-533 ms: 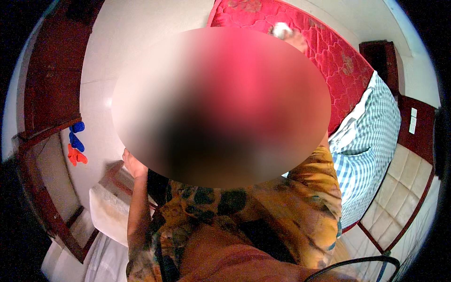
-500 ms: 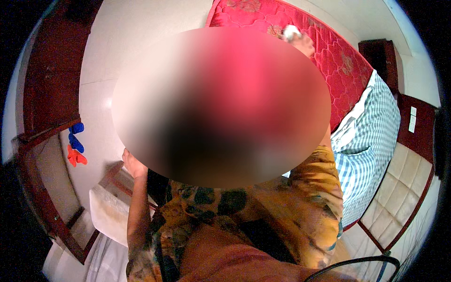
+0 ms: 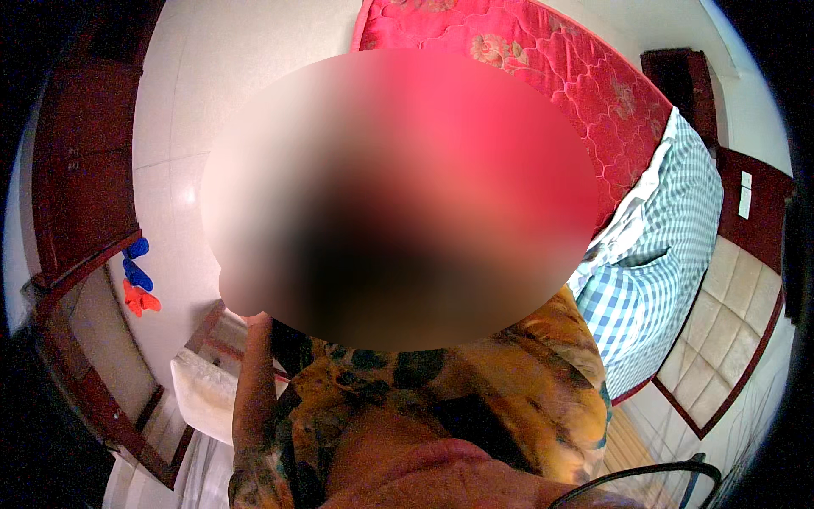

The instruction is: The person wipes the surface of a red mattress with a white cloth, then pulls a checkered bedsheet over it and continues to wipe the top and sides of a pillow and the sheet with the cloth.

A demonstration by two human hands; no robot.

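A big blurred oval covers the middle of the view and hides most of what is before me. My left hand [image 3: 242, 295] shows only in part at the oval's left edge, above a padded chair [image 3: 199, 386]; its fingers are lost in the blur, so I cannot tell whether it holds anything. My right hand does not show outside the oval. The red quilted mattress [image 3: 623, 153], with a flower pattern, reaches out beyond the oval at the far side and to the right.
A blue-and-white checked cloth [image 3: 678, 212] is heaped at the bed's right end, near a padded headboard [image 3: 721, 335]. At left stand a dark wooden cabinet [image 3: 85, 161], blue slippers [image 3: 136, 274] and orange slippers [image 3: 140, 297]. A dark nightstand [image 3: 678, 85] is at the far right.
Half a second ago my right hand showed on the far part of the mattress with something white; now it has drawn back behind the oval. My left hand stays near the chair.
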